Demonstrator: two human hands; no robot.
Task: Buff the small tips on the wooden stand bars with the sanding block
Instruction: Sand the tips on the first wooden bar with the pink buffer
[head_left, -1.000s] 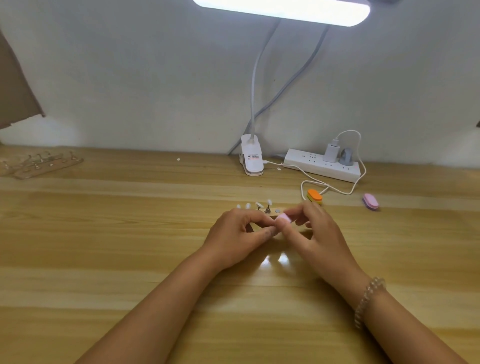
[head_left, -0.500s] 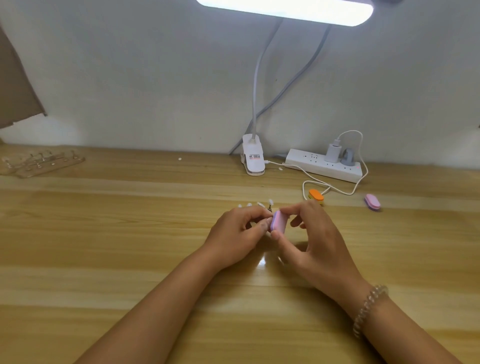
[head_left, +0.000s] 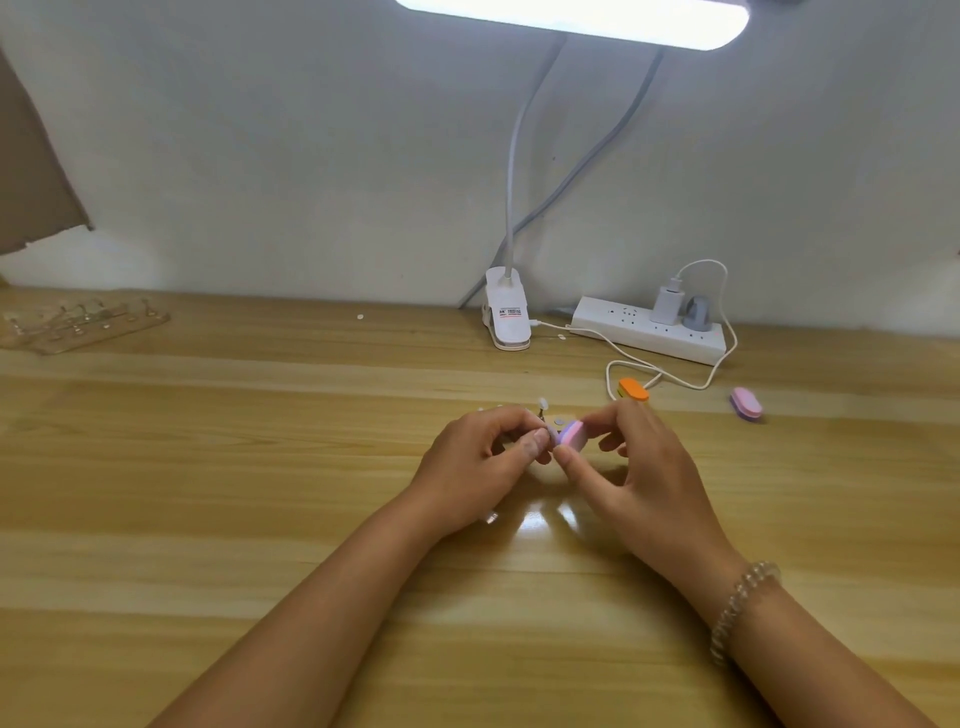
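Pink sanding block (head_left: 571, 434) pinched on edge by right hand (head_left: 641, 486) fingers, just above surface (head_left: 260, 493), its end touching small tip (head_left: 552, 432) gripped in curled left hand (head_left: 475, 462) fingers, 1 white tip (head_left: 543, 403) upright just behind

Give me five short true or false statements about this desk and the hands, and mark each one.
1. The right hand pinches a pink block. True.
2. The left hand lies flat with straight fingers. False: they are curled, pinching a small tip beside the block.
3. An orange block lies by the white cable. True.
4. The power strip has nothing plugged in. False: a white charger and a grey plug sit in it.
5. A second pink block lies far left. False: it lies on the right, past the orange block.
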